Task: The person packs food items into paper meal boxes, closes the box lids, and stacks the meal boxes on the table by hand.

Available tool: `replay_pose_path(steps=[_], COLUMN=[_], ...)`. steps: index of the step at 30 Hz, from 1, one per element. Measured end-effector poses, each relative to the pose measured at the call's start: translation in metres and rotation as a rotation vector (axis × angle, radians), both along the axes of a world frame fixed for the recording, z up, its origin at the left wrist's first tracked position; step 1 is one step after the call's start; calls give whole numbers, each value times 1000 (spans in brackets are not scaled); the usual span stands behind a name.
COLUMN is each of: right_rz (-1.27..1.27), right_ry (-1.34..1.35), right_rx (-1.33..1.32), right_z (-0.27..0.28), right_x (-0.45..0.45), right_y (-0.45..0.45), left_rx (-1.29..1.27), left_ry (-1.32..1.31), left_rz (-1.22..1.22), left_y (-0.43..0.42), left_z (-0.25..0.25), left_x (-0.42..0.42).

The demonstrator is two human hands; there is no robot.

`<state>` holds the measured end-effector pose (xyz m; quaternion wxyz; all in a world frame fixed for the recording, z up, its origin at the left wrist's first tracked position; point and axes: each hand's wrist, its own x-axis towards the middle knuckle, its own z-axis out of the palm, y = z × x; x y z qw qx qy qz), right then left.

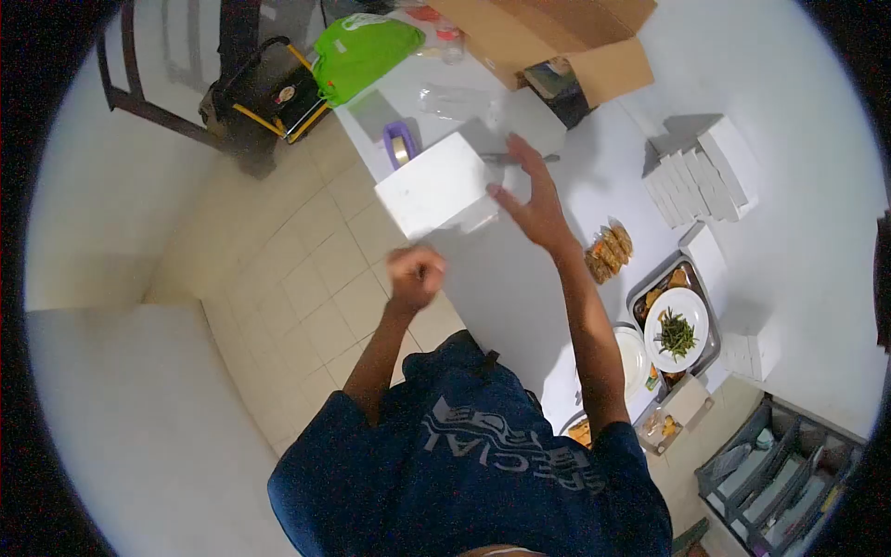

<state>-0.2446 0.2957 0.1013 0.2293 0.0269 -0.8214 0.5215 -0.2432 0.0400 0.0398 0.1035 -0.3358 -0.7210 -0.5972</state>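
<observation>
My left hand (418, 272) is curled closed beside the table edge, a little blurred; what its fingers hold, if anything, does not show. My right hand (535, 204) is open, thumb and fingers spread, at the right side of a white box (434, 184). Whether the thumb touches the box cannot be made out. The box sits near the table's left edge. Just behind it stands a purple tape dispenser (392, 131) with a roll of tape.
Behind lie a green bag (362, 56), a clear plastic bag (453, 100) and a large cardboard box (613, 74). Along the right are stacked white boxes (696, 181), packaged snacks (608, 251) and a plate of greens (701, 320) over a tray. A grey organizer (789, 418) stands lower right.
</observation>
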Motion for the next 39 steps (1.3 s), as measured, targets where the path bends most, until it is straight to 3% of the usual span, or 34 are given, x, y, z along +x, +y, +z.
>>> replay_pose_path(steps=[1,3,6,8,10,13,16,17,19,20,23,27,29,30,33,39], right_rz=[12,159,193,208,156,129,71,48,-103,-54,-185,-563,-643,-656,-599,-545], right_ry=[6,-187,-342,-434,-462,-336,-285,-287,-120,-44,46,-22,48,40,-286,-291], right_rx=[9,-357,-187,-163,-344,-374,-498,-498,-743,-1005,-1262,-986,-165,-147,503,453], right_z=[-4,-19,-42,-44,-26,11,57,69,86,72,80,75,63,65,86,90], right_x=[-14,-39,-61,-60,-49,-23,22,38,65,77,112,145,165,172,183,178], right_y=[-1,-4,-12,-24,-31,-20,-8,-8,-7,0,-11,-22,-11,-5,4,6], left_rx=[-38,79,121,-301,-292,-362,-167,-23,128,354,629,617,576,577,599,750], left_ry=[39,55,-148,-39,-130,-206,-126,-153,-186,-307,-710,-1109,-1163,-1177,-1175,-1216], left_rz=[273,405,597,435,410,372,198,37,-150,-242,-594,-956,-1041,-1064,-1092,-1109], left_y=[-6,-13,-6,1,13,26,44,53,76,90,128,174,193,201,213,221], left_z=[25,29,6,-7,9,32,62,74,86,91,75,32,19,15,7,-3], left_x=[-4,-15,-31,-42,-34,-28,-22,-18,-8,-1,9,28,37,43,60,64])
